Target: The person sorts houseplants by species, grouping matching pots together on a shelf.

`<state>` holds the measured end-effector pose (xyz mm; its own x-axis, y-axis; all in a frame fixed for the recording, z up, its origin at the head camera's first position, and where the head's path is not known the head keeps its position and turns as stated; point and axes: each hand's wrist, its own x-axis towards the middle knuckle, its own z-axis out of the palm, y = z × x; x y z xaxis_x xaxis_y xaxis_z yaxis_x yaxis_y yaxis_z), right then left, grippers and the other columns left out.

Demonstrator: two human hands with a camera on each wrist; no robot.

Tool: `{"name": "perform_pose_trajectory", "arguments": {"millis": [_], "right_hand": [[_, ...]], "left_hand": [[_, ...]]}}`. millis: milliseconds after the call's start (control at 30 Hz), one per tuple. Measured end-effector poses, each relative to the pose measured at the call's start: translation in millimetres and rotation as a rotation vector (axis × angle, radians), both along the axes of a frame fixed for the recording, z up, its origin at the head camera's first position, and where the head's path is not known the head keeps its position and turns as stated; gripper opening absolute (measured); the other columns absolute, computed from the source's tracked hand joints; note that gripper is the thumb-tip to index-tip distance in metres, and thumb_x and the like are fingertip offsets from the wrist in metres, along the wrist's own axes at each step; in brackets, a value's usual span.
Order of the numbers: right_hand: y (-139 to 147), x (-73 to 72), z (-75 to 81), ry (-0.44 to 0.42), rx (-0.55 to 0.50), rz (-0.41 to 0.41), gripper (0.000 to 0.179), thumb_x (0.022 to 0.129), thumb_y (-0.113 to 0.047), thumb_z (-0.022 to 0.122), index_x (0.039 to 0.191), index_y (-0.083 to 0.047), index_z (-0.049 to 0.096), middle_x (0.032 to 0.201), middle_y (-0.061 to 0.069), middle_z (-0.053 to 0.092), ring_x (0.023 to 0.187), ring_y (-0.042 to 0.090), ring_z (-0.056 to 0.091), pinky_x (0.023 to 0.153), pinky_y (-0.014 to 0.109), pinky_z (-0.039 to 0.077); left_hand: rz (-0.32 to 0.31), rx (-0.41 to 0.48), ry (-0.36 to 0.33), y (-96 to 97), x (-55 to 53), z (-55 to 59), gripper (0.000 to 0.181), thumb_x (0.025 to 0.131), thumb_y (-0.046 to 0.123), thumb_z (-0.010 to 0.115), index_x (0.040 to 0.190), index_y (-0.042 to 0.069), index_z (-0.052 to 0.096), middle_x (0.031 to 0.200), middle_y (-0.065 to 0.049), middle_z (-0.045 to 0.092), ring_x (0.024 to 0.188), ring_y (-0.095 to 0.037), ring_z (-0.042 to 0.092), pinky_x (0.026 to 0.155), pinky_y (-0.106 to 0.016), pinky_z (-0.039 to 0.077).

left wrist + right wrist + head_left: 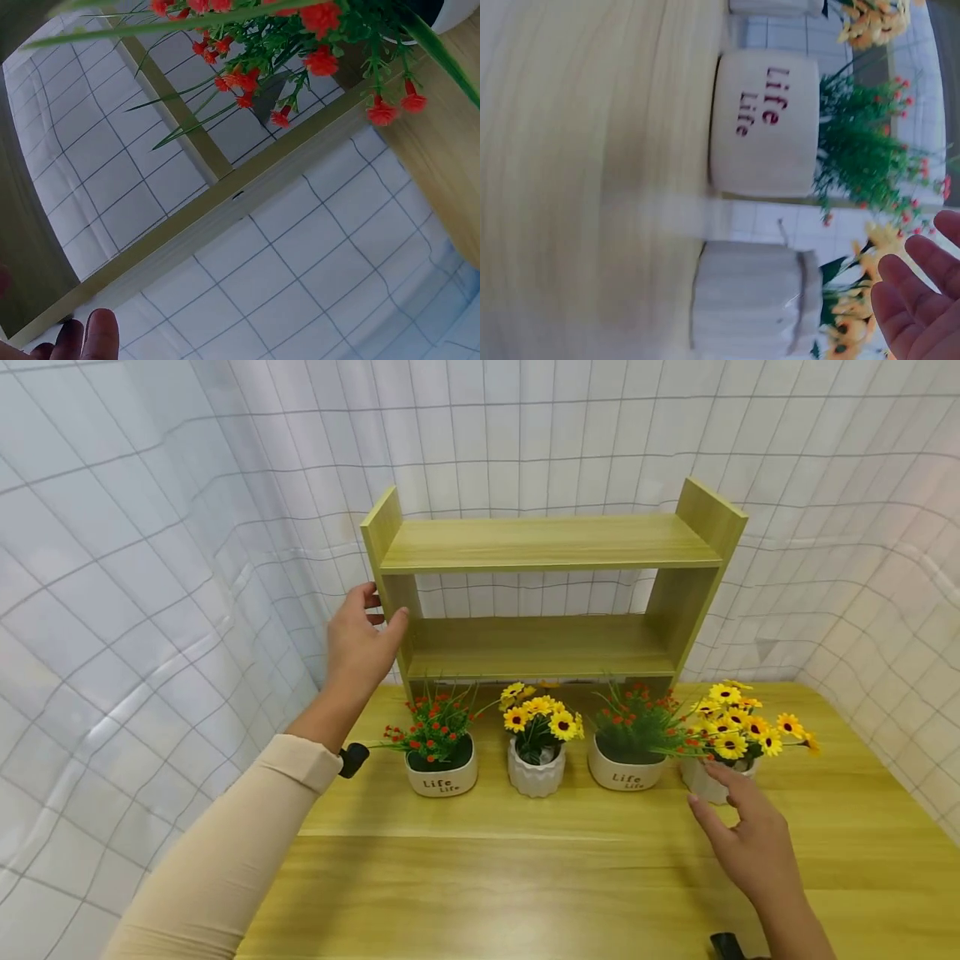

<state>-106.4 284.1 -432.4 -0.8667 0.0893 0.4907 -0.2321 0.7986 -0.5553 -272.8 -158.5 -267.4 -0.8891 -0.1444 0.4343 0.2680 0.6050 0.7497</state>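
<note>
Wooden shelf [540,542], left fingers [360,594] gripping its side edge, right fingers [735,778] loosely spread, tabletop [525,881] stretching before flowerpots [536,778]

Yellow-green wood-grain shelf [547,542], two-tier, upright on worktop [487,893]; in a row before it, two red-flowered white pots [442,777] lettered "Life" alternating with two yellow-flowered white pots [536,775], all upright

Our left hand [360,639] is stretched forward, its fingers [101,334] bent and the left thumb [396,628] set opposite them; our sleeved left forearm [225,835] slants back below it. We hold our right hand [750,843] lower, right of the left one, fingers extended, the right thumb [708,822] spread away from them.
</note>
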Motion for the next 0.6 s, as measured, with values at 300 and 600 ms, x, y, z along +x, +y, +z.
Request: {"name": "perform_pose_trajectory", "arguments": {"millis": [300, 600], "right_hand": [[19, -2.7, -5.6, -0.267, -0.286, -0.185, 0.056, 0.100, -0.039, 0.058, 0.141, -0.001, 0.051, 0.139, 0.025, 0.052, 0.121, 0.046, 0.052, 0.075, 0.029, 0.052], [38, -16.4, -21.1, -0.409, -0.572, -0.347, 0.073, 0.097, -0.053, 0.054, 0.150, -0.006, 0.040, 0.150, 0.020, 0.042, 0.134, 0.040, 0.042, 0.076, 0.022, 0.044]], "left_hand": [[0.023, 0.048, 0.049, 3.0, -15.3, 2.6, 0.055, 0.096, 0.034, 0.059, 0.142, 0.006, 0.047, 0.132, -0.012, 0.058, 0.109, -0.026, 0.062, 0.085, -0.040, 0.053], [0.015, 0.049, 0.038, 4.3, -21.6, 8.4, 0.054, 0.097, 0.038, 0.058, 0.140, 0.006, 0.049, 0.133, -0.011, 0.058, 0.106, -0.027, 0.065, 0.083, -0.042, 0.055]]}}
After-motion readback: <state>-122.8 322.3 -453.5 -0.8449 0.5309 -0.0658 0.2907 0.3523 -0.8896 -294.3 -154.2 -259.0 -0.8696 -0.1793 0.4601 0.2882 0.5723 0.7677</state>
